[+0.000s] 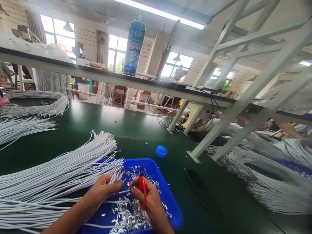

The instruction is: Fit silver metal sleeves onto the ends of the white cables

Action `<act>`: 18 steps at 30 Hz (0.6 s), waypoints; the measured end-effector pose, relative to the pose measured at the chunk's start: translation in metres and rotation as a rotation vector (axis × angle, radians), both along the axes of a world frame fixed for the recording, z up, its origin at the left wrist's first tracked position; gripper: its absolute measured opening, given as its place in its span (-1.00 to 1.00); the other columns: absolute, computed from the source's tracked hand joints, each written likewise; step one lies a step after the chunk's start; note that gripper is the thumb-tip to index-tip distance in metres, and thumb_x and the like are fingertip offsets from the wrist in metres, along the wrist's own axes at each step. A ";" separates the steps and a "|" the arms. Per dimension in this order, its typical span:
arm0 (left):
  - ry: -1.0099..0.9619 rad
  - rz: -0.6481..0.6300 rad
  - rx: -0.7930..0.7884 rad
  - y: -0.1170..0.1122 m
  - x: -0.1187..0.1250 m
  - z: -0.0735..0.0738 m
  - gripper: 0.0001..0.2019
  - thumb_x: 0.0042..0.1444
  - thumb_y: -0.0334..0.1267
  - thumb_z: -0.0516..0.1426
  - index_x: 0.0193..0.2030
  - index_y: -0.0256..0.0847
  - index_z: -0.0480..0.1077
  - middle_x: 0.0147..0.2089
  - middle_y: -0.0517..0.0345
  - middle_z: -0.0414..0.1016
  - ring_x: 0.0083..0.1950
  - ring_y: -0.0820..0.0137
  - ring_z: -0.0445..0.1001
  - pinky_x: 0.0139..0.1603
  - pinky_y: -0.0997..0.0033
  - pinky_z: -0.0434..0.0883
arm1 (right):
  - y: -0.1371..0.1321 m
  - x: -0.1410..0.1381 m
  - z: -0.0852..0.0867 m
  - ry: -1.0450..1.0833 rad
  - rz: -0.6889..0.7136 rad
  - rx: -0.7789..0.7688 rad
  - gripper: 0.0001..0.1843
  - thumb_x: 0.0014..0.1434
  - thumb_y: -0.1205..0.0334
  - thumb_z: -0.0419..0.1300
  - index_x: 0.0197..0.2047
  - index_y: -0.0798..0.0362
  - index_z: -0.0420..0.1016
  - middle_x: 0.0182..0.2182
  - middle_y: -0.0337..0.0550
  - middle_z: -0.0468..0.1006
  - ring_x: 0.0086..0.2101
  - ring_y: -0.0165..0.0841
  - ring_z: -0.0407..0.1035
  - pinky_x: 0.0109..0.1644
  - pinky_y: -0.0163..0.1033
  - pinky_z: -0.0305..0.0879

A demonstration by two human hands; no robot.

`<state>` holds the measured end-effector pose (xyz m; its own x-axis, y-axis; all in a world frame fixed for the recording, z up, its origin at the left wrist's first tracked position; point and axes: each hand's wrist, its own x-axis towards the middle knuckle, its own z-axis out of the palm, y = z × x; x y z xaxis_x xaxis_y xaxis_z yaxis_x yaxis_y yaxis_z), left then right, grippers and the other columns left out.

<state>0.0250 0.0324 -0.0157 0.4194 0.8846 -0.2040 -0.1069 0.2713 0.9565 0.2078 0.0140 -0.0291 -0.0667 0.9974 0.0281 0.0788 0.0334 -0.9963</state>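
Note:
My left hand (103,188) is closed around the ends of several white wires (117,176), above a blue tray (175,211). To its right, my right hand (154,201) holds red-handled scissors (144,196), their dark tips pointing away from me. The thumb and index finger of that hand pinch together near the end of a single wire; whether they grip it I cannot tell. Small silver metal pieces (133,211) lie scattered and heaped in the tray. A thick bundle of white wires (65,167) stretches in from the left, its ends over the tray's far left rim.
A small blue cap (161,151) sits beyond the tray on the green table (136,125). A dark flat phone-like object (198,188) lies right. Coiled wires (265,182) and metal struts (219,130) stand further right. A blue spray can (135,48) is on the shelf (102,73).

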 end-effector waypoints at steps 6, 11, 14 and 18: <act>0.116 -0.083 0.127 -0.003 0.007 0.000 -0.65 -0.12 0.00 0.23 -0.54 -0.30 0.35 -0.60 0.32 0.14 -0.53 0.52 0.04 -0.48 0.50 0.00 | -0.008 -0.026 -0.005 0.415 -0.101 -0.086 -0.60 -0.19 0.18 0.37 -0.28 0.06 0.34 -0.42 -0.18 0.51 -0.37 -0.30 0.40 -0.22 -0.22 0.27; 0.225 0.001 0.167 -0.002 0.008 -0.008 -0.64 -0.15 0.01 0.23 -0.59 -0.30 0.35 -0.62 0.31 0.16 -0.55 0.51 0.05 -0.50 0.49 0.01 | -0.012 -0.026 -0.005 0.065 -0.280 0.187 -0.79 -0.11 0.17 0.31 -0.52 0.06 0.36 -0.55 -0.22 0.41 -0.45 -0.35 0.29 -0.30 -0.25 0.23; 0.117 -0.078 0.109 -0.003 0.006 -0.003 -0.69 -0.18 -0.05 0.27 -0.51 -0.32 0.44 -0.61 0.26 0.29 -0.52 0.48 0.18 -0.43 0.48 0.11 | -0.010 -0.026 -0.007 0.345 -0.160 -0.066 -0.68 -0.21 0.17 0.37 -0.48 0.05 0.29 -0.60 -0.31 0.34 -0.57 -0.45 0.22 -0.48 -0.33 0.15; -0.003 -0.152 0.015 -0.004 0.003 0.004 -0.74 -0.25 -0.12 0.32 -0.50 -0.30 0.49 -0.57 0.20 0.41 -0.45 0.43 0.29 -0.33 0.45 0.19 | -0.003 -0.019 -0.008 0.699 -0.056 -0.274 -0.55 -0.28 0.14 0.42 -0.44 0.03 0.21 -0.64 -0.37 0.29 -0.64 -0.50 0.16 -0.61 -0.42 -0.01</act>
<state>0.0277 0.0285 -0.0116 0.5496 0.8136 -0.1896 -0.0687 0.2702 0.9603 0.1887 0.0110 -0.0371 -0.0732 0.9762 -0.2041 -0.5807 -0.2081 -0.7871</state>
